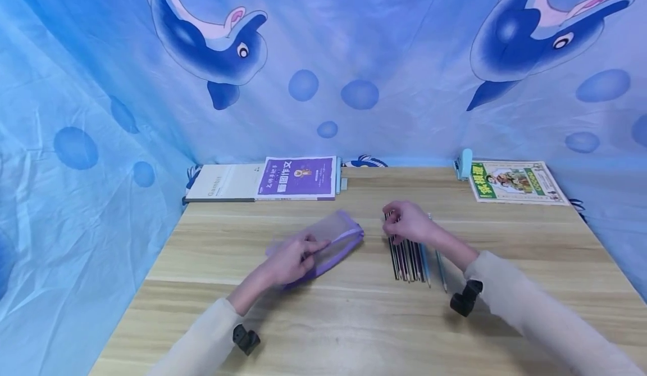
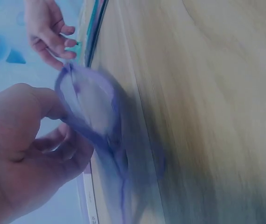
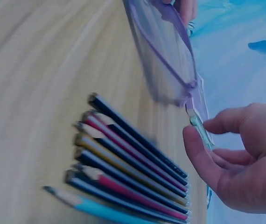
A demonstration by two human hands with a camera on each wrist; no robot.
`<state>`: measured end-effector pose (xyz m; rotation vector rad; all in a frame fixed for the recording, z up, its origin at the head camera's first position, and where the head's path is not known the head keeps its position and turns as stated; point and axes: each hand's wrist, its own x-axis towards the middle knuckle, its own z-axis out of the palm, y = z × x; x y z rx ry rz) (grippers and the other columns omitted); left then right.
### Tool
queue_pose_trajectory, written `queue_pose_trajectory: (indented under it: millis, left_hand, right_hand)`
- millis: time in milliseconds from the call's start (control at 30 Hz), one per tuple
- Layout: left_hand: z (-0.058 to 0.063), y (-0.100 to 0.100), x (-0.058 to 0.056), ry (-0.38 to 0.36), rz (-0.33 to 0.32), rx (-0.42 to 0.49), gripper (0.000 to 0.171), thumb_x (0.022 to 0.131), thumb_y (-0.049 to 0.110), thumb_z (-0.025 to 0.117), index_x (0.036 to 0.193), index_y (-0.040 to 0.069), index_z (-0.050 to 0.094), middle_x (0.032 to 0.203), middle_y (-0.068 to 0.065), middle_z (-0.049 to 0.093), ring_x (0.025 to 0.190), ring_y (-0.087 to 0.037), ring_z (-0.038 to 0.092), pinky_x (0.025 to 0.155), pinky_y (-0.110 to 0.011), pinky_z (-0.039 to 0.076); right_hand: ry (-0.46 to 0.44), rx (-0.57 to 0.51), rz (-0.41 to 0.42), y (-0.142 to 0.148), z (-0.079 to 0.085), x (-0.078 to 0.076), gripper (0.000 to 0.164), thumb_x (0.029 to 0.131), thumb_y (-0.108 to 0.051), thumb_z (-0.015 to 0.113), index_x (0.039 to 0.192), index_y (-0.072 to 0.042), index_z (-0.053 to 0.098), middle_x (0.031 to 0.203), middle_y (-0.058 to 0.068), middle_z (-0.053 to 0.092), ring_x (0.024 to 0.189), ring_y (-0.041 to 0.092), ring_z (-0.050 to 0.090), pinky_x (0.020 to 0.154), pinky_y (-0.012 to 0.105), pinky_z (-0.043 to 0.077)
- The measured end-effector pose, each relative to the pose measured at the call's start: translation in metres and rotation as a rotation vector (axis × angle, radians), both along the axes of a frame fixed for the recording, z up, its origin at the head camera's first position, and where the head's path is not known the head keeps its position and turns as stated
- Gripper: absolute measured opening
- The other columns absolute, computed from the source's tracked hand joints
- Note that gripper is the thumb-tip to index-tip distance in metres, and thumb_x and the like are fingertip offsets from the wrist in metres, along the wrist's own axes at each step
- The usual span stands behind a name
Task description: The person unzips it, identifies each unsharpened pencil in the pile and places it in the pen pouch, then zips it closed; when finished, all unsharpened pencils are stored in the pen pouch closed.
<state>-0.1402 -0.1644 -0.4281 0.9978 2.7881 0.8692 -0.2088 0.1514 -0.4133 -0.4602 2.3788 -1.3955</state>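
My left hand (image 1: 290, 261) grips the edge of a see-through pouch (image 1: 328, 224) with purple trim. The pouch's mouth gapes toward the right, and nothing shows inside it in the left wrist view, where the pouch (image 2: 95, 98) is blurred. Over the far ends of a row of pencils (image 1: 406, 263) hovers my right hand (image 1: 410, 221), its fingers loosely bent. In the right wrist view that hand (image 3: 245, 163) holds nothing and is apart from the pencils (image 3: 133, 158). Dark, red and yellow-striped pencils lie side by side, with a light blue pencil (image 3: 109, 210) at the near edge.
A white book (image 1: 222, 182) and a purple book (image 1: 298, 178) lie at the back left of the wooden table (image 1: 343, 331). At the back right are a light blue stapler (image 1: 464, 164) and a green-bordered booklet (image 1: 515, 182). A blue dolphin-print curtain (image 1: 354, 39) hangs behind.
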Motion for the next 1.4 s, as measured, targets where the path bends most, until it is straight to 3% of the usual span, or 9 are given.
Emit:
queue_pose_trajectory:
  millis: [133, 300, 600, 800, 867, 1033, 1233, 1400]
  left_hand:
    - [0.001, 0.001, 0.006, -0.035, 0.04, 0.046, 0.054, 0.081, -0.007, 0.062, 0.135, -0.002, 0.059, 0.1, -0.008, 0.058, 0.075, -0.013, 0.051, 0.061, -0.024, 0.051]
    - [0.001, 0.004, 0.01, -0.085, 0.059, 0.112, 0.056, 0.081, -0.01, 0.061, 0.136, -0.005, 0.056, 0.098, -0.009, 0.056, 0.077, -0.014, 0.056, 0.064, -0.023, 0.055]
    - [0.0, 0.003, 0.015, -0.1, 0.081, 0.15, 0.056, 0.081, -0.01, 0.062, 0.137, -0.007, 0.054, 0.1, -0.012, 0.057, 0.08, -0.017, 0.059, 0.066, -0.022, 0.056]
    - [-0.001, 0.004, 0.015, -0.096, 0.091, 0.181, 0.057, 0.081, -0.01, 0.062, 0.137, -0.008, 0.054, 0.097, -0.012, 0.057, 0.078, -0.017, 0.06, 0.065, -0.022, 0.056]
    - [-0.004, 0.006, 0.015, -0.091, 0.087, 0.188, 0.057, 0.08, -0.01, 0.062, 0.137, -0.008, 0.054, 0.097, -0.012, 0.058, 0.079, -0.017, 0.06, 0.066, -0.022, 0.056]
    - [-0.008, 0.009, 0.014, -0.084, 0.104, 0.204, 0.056, 0.081, -0.008, 0.063, 0.137, -0.007, 0.055, 0.094, -0.008, 0.058, 0.079, -0.015, 0.058, 0.067, -0.023, 0.056]
    - [-0.008, 0.009, 0.012, -0.062, 0.132, 0.218, 0.055, 0.081, -0.008, 0.063, 0.135, -0.007, 0.057, 0.091, -0.006, 0.058, 0.077, -0.015, 0.058, 0.066, -0.024, 0.055]
    - [-0.01, 0.009, 0.01, -0.038, 0.14, 0.234, 0.054, 0.079, -0.01, 0.062, 0.133, -0.009, 0.058, 0.089, -0.008, 0.059, 0.075, -0.016, 0.059, 0.064, -0.024, 0.055]
  right_hand:
    - [0.09, 0.09, -0.024, 0.001, -0.006, 0.009, 0.052, 0.084, 0.006, 0.069, 0.131, 0.018, 0.048, 0.086, 0.014, 0.066, 0.064, 0.026, 0.069, 0.06, 0.033, 0.061]
    - [0.139, 0.199, -0.041, -0.002, -0.011, 0.015, 0.055, 0.082, 0.003, 0.074, 0.13, 0.015, 0.05, 0.085, 0.009, 0.066, 0.064, 0.018, 0.067, 0.062, 0.032, 0.059]
    - [0.211, 0.371, -0.039, -0.013, -0.01, 0.013, 0.061, 0.079, -0.003, 0.076, 0.131, 0.016, 0.05, 0.077, 0.007, 0.064, 0.062, 0.017, 0.063, 0.061, 0.034, 0.057]
    - [0.283, 0.486, -0.026, -0.025, -0.012, 0.009, 0.063, 0.076, -0.003, 0.077, 0.129, 0.018, 0.05, 0.107, 0.028, 0.064, 0.087, 0.033, 0.064, 0.081, 0.044, 0.058]
    - [0.279, 0.5, -0.026, -0.028, -0.016, 0.009, 0.058, 0.077, -0.001, 0.076, 0.125, 0.019, 0.051, 0.105, 0.028, 0.063, 0.083, 0.032, 0.064, 0.073, 0.041, 0.059]
    - [0.258, 0.521, -0.047, -0.035, -0.023, 0.007, 0.04, 0.078, 0.003, 0.073, 0.112, 0.014, 0.056, 0.078, 0.014, 0.058, 0.059, 0.021, 0.058, 0.049, 0.028, 0.052]
    - [0.281, 0.571, -0.033, -0.041, -0.024, 0.001, 0.028, 0.078, 0.002, 0.074, 0.101, 0.008, 0.06, 0.077, 0.01, 0.056, 0.062, 0.02, 0.057, 0.051, 0.026, 0.052]
    - [0.245, 0.546, -0.031, -0.043, -0.021, -0.002, 0.046, 0.076, 0.006, 0.07, 0.119, 0.014, 0.058, 0.084, 0.016, 0.062, 0.058, 0.02, 0.059, 0.049, 0.027, 0.052]
